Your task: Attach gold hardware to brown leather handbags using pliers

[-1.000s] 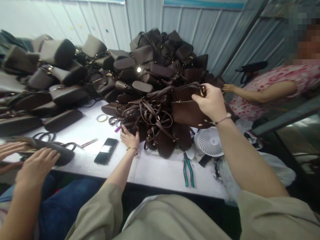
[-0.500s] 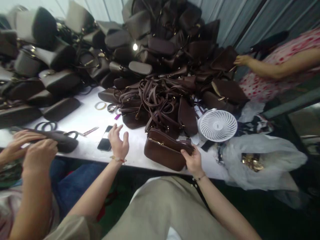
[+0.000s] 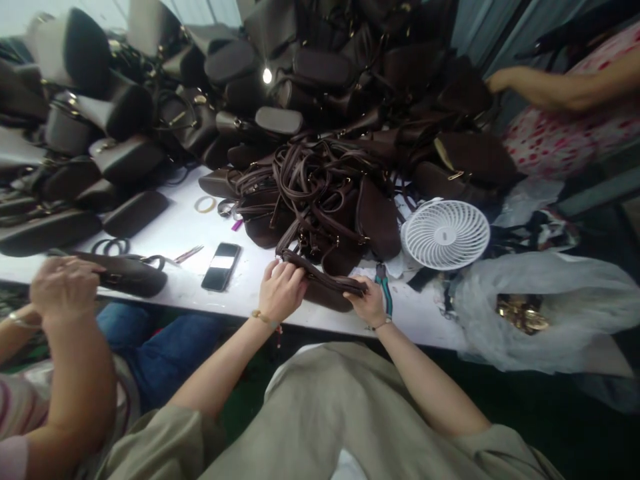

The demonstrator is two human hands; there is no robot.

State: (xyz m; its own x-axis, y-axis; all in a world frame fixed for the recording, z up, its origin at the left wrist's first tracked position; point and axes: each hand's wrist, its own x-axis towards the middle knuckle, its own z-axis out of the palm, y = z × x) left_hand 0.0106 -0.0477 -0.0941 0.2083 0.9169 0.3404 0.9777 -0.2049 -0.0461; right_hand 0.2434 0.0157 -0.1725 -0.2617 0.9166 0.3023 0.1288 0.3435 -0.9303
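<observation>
While gripping: the left hand [image 3: 283,290] curls its fingers over a narrow strip of a dark brown leather bag [image 3: 325,298], and the right hand [image 3: 367,301] pinches the strip's far end between thumb and fingers; whether the strip is a strap or a top edge cannot be told.
Bag: held across the front of the bench [image 3: 240,297], its body hanging low between the wrists.
Work in hand: both hands hold the leather taut, with fingers closed rather than spread.
Bench: teal-handled pliers [image 3: 384,291] lie just beyond the right hand, and a black smartphone [image 3: 221,267] lies face up beyond the left.
Beside: a co-worker's hand [image 3: 65,290] rests on a brown handbag [image 3: 133,275] farther left.
Right: a white desk fan [image 3: 445,235] stands near clear plastic sheeting [image 3: 545,320] that holds gold-coloured hardware [image 3: 523,313].
Pile: tangled brown leather straps [image 3: 310,187] spill from a heap of stacked handbags [image 3: 230,63] across the back of the bench.
Far right: a second co-worker's hand [image 3: 503,81] reaches the heap, beside a pink spotted dress [image 3: 565,140].
Lettering: no brand, label or writing can be read on the bags, phone or tools.
</observation>
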